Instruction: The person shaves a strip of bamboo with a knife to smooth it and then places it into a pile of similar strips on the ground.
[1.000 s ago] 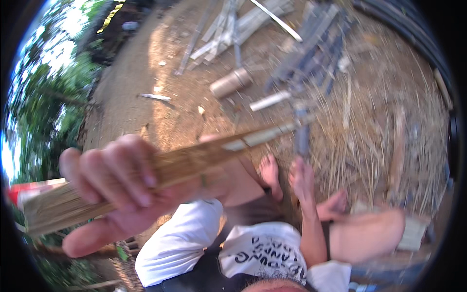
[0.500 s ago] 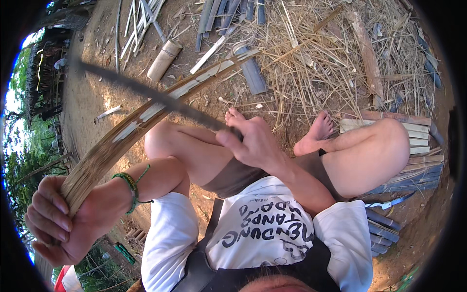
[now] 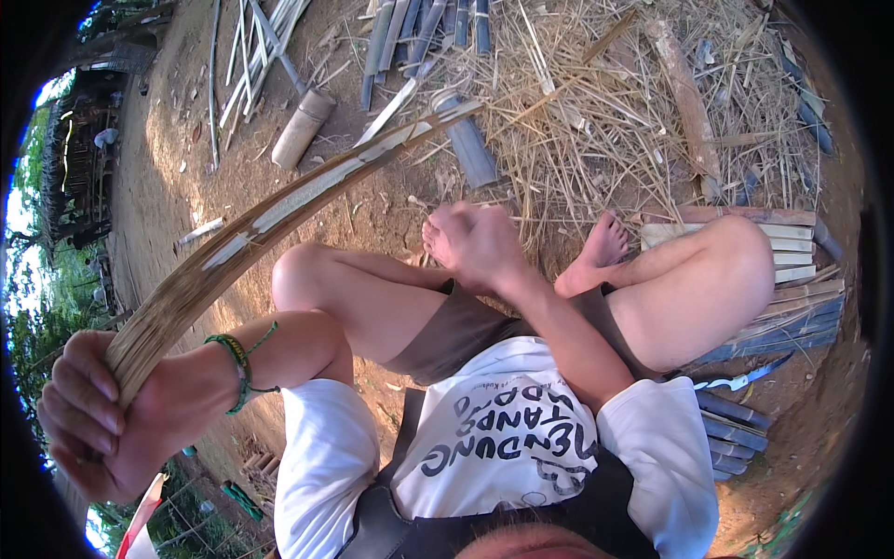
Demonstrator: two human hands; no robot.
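My left hand [image 3: 93, 415], at the far left, is closed around the lower end of a long split bamboo strip [image 3: 219, 256]. The strip is brown and fibrous with pale bare patches, and it slants up and away to the right. My right hand [image 3: 480, 247] is a closed fist in front of my lap, over my feet and blurred by motion. The machete it gripped in the earlier frame does not show now; its long dark blade is hidden or smeared. The fist is apart from the strip.
Ahead lie a pale bamboo section [image 3: 303, 128], a blue-grey bamboo piece [image 3: 468, 140] and a heap of straw-like shavings [image 3: 587, 121]. Split bamboo slats [image 3: 773, 331] are stacked beside my right knee, near a curved blade [image 3: 742, 374]. My bare feet [image 3: 596, 252] are under the working area.
My right hand has moved slightly up and forward, and the dark machete blade that crossed over the strip is out of sight. My left hand and the strip have shifted slightly left.
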